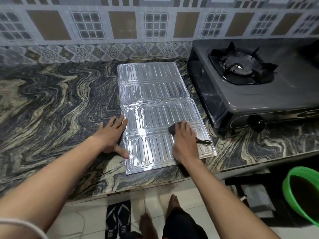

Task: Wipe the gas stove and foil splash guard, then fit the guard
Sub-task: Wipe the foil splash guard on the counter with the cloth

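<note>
Straight fingers of the left hand (110, 137) press the edge of the ribbed silver foil splash guard (151, 94), flat on the marbled tabletop (51, 100); right hand (184, 145) fingers clutch a dark cloth (172, 129) on it (dark grey gas stove (241, 99) beyond them, rightward).

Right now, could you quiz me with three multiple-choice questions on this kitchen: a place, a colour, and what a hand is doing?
1. Where is the foil guard? A upright behind the stove; B flat on the counter, left of the stove; C hung on a hook.
2. What colour is the basin below the counter? A red; B white; C green.
3. What is the right hand doing? A resting empty; B holding a dark cloth on the guard; C lifting a pot.
Answers: 1 B, it lies flat beside the stove; 2 C, its rim is bright green; 3 B, fingers curl round the cloth.
</note>
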